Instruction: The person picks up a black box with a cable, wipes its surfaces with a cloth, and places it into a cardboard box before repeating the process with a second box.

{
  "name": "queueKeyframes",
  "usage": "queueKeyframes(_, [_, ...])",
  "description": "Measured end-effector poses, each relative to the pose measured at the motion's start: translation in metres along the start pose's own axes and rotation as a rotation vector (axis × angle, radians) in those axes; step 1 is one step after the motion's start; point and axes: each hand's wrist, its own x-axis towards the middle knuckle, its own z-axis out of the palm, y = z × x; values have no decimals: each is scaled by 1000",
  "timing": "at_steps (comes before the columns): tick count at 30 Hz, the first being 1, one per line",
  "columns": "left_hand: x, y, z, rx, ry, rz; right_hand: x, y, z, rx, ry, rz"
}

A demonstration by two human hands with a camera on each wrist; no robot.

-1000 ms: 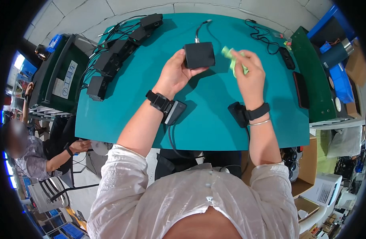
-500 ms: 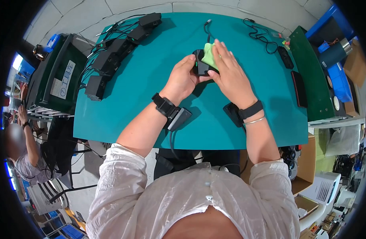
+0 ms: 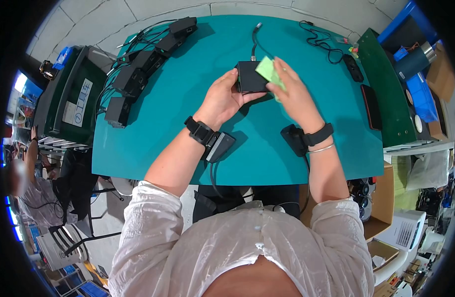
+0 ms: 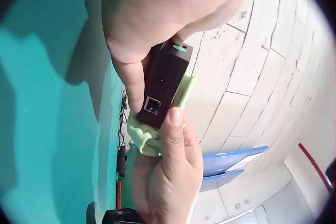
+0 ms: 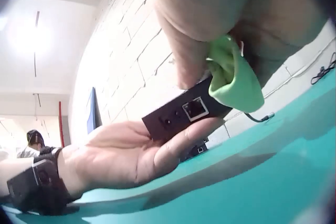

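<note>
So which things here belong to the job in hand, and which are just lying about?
In the job:
black box, held by the left hand
green cloth, held by the right hand

Apparently lying about:
loose black cable, right
black slab with red edge
bottle
row of black boxes, left, though perhaps related

Head view: I record a pale block wall (image 3: 252, 9) at twelve o'clock, a dark-green cabinet (image 3: 61, 89) at ten, pale floor (image 3: 104, 253) at eight. Right wrist view: bright ceiling light (image 5: 29, 37), ten o'clock.
</note>
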Motion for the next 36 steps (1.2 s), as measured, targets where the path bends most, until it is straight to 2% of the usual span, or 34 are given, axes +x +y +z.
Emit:
queueKeyframes(1, [0,2,0,-5,-11,-15,1,4,-7,8,12,127])
queueKeyframes(2, [0,3,0,-10,-21,-30,1,12,-12,10,12,127])
queueKeyframes(4, [-1,6,-4,-22,-55,-22,2,27,-18,378,113,513])
queueKeyframes(5, [-2,5,-3,173,-10,-2,4,24,-19,291,240,444])
queueKeyframes(6, [-3,4,-2,369,34,17,4,20,-18,287,239,444])
queueKeyframes(9, [-5,5,3,517,-41,3,8,-2,-5,-20,240,-91])
queueKeyframes(10, [-6,6,4,517,-45,0,3,-16,-5,212,59,103])
queueKeyframes(13, [-10,4,4,476,-10,32,3,-18,-6,195,66,24])
queueKeyframes(15, [-7,2,4,521,-22,104,4,-15,-14,-44,-5,10])
queueKeyframes(16, [-7,1,3,523,-21,107,3,-18,-15,-43,-4,8])
queueKeyframes(18, [-5,0,3,621,-16,132,0,-26,-18,-264,-71,184])
queueKeyframes(22, [-4,-1,4,486,27,170,-3,-21,-21,-305,-24,326])
queueKeyframes(24, [-4,-2,5,619,26,211,0,-34,-18,-103,344,-12])
queueKeyframes(25, [-3,-6,2,696,62,198,3,-35,-13,-105,343,-14])
queueKeyframes(27, [-3,-5,2,705,93,206,7,-34,2,-423,255,-356])
queueKeyframes(30, [-4,-6,1,780,152,228,2,-46,11,-434,235,-232])
queueKeyframes(32, [-8,-6,6,855,154,228,2,-49,4,-442,174,-221])
queueKeyframes(34, [-9,-3,11,892,137,200,3,-46,2,-279,160,-116])
queueKeyframes(36, [-9,-4,12,928,120,166,7,-43,7,-315,216,-173])
